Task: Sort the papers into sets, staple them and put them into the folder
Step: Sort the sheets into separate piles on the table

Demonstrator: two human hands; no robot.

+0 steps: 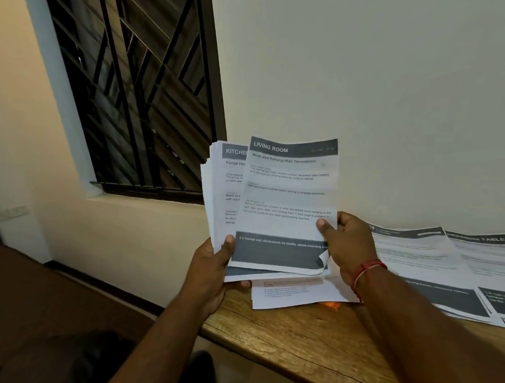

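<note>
Sorting underway: left hand (212, 258) grips the unsorted stack (219, 192); right hand (344, 239) pinches the "LIVING ROOM" sheet (289, 195) above the tabletop (280, 335), where sorted sheets (422, 259) lie (stapling, filing remain).

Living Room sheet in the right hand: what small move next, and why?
Probably draw the Living Room sheet off the stack that the left hand grips and lay it on the table. The right hand pinches its corner, and the Kitchen sheet behind has a different heading.
</note>
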